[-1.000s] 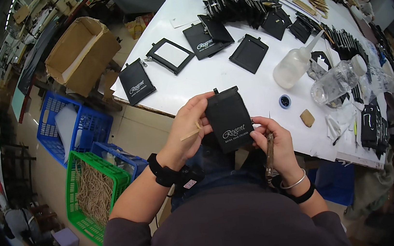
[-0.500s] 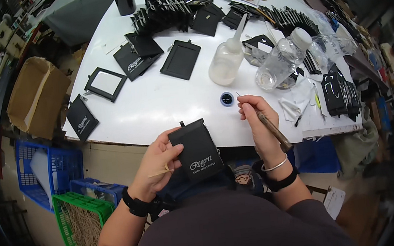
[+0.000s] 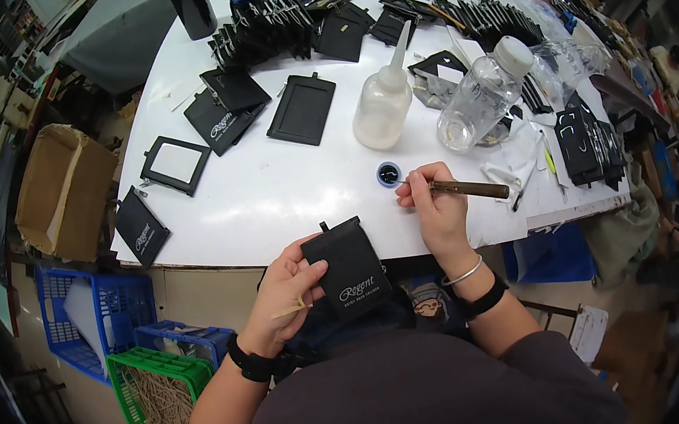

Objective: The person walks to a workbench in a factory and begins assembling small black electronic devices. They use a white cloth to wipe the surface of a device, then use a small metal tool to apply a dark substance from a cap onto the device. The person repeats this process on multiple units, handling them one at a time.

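Left hand pinching a pouch, right hand now brings its finger-gripped tool within reach of the dark-filled cup.

Black pouch in left hand

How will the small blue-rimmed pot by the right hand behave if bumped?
The blue-rimmed pot is probably light, being so small. It would likely slide easily, since the white tabletop looks smooth and glossy. Its top appears open over dark contents, so a hard knock might spill them if liquid.
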The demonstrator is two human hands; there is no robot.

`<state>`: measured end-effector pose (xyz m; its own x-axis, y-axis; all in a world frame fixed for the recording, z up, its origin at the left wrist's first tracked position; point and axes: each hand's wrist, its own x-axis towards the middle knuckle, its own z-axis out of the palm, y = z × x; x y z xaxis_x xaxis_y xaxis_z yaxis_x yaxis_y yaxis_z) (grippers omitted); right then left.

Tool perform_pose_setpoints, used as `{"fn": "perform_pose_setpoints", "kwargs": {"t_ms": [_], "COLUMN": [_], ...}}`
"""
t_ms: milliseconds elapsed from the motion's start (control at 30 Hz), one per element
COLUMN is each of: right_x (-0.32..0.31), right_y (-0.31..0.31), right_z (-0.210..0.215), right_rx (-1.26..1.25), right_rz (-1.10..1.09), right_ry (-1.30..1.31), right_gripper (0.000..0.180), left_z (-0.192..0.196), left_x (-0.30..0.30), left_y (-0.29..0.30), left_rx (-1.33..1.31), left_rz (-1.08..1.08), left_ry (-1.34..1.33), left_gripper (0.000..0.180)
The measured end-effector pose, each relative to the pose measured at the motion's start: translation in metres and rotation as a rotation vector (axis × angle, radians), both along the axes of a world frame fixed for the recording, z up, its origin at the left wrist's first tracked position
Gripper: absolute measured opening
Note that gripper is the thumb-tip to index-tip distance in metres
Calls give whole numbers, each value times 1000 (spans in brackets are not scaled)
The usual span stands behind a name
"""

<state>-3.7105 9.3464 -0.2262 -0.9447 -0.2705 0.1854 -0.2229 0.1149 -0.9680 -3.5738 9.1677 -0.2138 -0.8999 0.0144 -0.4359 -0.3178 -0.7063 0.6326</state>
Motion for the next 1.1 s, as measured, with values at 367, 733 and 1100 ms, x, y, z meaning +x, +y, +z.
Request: {"fn": "perform_pose_setpoints", "kwargs": {"t_ms": [367,733,1100], "right_x": [-3,4,7], "right_y": [-1,-10,7], "right_z": [-7,4,5], "right_rx": [196,8,9], "right_rz": [-62,-58,-5], "right_ry": [246,194,139], "right_gripper": [11,13,9], "left_z": [0,-12,-14], "left_x": [3,11,3], "left_y": [1,-4,0], "left_rx": [-21,-92,26], "left_rz": [8,2,-30], "left_ry": [-2,-20,0], "left_gripper": [37,40,35]}}
